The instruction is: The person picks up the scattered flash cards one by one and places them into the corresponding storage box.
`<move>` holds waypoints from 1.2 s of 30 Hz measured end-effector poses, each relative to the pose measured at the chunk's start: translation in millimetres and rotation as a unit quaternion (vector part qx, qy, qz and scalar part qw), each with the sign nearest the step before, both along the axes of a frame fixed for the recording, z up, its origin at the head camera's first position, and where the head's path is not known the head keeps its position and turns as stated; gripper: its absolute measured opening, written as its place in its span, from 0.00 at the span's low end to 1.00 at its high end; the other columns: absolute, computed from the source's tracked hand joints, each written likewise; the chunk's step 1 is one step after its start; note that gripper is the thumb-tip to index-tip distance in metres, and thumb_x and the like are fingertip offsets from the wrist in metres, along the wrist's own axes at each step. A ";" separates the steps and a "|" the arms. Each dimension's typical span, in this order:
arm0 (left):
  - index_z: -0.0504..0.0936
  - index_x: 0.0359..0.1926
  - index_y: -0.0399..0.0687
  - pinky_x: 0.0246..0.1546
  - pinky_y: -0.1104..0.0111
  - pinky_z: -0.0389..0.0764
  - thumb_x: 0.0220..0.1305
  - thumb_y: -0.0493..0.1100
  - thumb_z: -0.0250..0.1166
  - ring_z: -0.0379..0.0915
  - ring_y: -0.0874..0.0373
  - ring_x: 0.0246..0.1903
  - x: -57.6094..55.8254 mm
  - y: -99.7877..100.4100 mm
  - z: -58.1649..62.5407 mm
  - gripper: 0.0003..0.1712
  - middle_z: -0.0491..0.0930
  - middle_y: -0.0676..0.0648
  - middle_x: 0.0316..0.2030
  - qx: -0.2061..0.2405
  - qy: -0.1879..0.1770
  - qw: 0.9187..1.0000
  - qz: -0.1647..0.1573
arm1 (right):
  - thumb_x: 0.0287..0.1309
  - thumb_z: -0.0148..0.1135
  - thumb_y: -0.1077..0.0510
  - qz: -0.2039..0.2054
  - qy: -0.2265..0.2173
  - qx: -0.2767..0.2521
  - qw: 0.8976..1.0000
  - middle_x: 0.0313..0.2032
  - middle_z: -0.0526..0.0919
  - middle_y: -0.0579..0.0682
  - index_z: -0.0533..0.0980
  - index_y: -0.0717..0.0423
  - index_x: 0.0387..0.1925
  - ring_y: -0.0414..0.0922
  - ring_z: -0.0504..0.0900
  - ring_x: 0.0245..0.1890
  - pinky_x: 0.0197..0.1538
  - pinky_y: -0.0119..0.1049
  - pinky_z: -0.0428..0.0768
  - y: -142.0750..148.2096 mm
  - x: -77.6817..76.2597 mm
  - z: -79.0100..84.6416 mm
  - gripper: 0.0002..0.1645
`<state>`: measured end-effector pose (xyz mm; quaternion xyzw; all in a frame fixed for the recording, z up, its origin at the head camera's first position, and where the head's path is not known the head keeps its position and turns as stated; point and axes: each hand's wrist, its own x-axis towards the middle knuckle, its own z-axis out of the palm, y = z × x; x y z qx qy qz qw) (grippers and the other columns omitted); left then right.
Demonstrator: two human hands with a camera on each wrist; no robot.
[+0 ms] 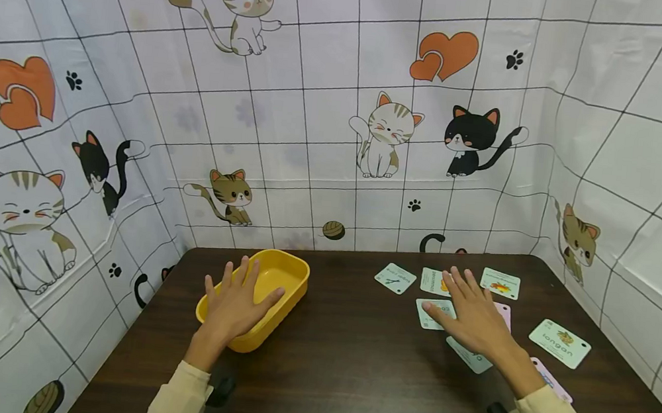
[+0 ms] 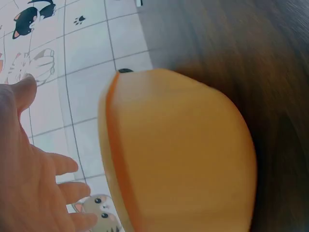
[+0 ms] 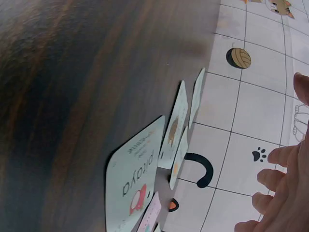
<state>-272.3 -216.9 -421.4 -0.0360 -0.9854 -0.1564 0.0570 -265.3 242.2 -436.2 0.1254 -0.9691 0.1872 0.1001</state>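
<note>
My left hand [image 1: 234, 303] hovers with fingers spread over the near left side of a yellow plastic tray [image 1: 281, 318]. In the left wrist view, the tray [image 2: 183, 154] stands apart from the fingers. Over a loose group of picture flashcards on the right, my right hand [image 1: 475, 320] is also spread, holding nothing. It hides parts of several cards. Below it, the right wrist view shows a pale green "pitaya" card [image 3: 137, 179] with a red fruit picture. A "longan" card [image 1: 559, 343] lies to the right of that hand.
A dark wood-patterned table [image 1: 351, 368] carries everything. More flashcards lie around, among them a pale green one [image 1: 395, 278] at the back and a pink one [image 1: 553, 382] near the right sleeve. A white cat-patterned sheet [image 1: 309, 118] encloses the table's back and sides.
</note>
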 end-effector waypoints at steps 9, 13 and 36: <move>0.47 0.88 0.47 0.75 0.24 0.26 0.74 0.80 0.48 0.31 0.27 0.85 6.9 -27.9 -9.1 0.59 0.41 0.34 0.86 0.014 -0.004 1.000 0.016 | 0.73 0.58 0.30 0.000 0.003 0.018 1.000 0.80 0.61 0.70 0.64 0.67 0.79 0.74 0.55 0.81 0.74 0.81 0.56 4.9 0.1 -7.7 0.54; 0.44 0.88 0.45 0.76 0.25 0.26 0.74 0.80 0.48 0.29 0.28 0.85 9.5 -39.6 -13.1 0.60 0.38 0.33 0.87 0.022 -0.024 0.999 0.026 | 0.71 0.63 0.31 0.002 0.009 0.031 0.999 0.79 0.63 0.71 0.65 0.68 0.78 0.75 0.57 0.79 0.72 0.82 0.58 7.3 1.0 -9.8 0.54; 0.43 0.86 0.34 0.75 0.27 0.55 0.76 0.78 0.49 0.45 0.21 0.80 5.9 -75.7 -35.6 0.63 0.42 0.24 0.84 0.072 -0.043 0.996 0.025 | 0.68 0.68 0.36 -0.002 -0.005 0.020 1.000 0.71 0.73 0.75 0.71 0.73 0.73 0.76 0.66 0.75 0.70 0.79 0.65 12.0 -9.3 -32.3 0.50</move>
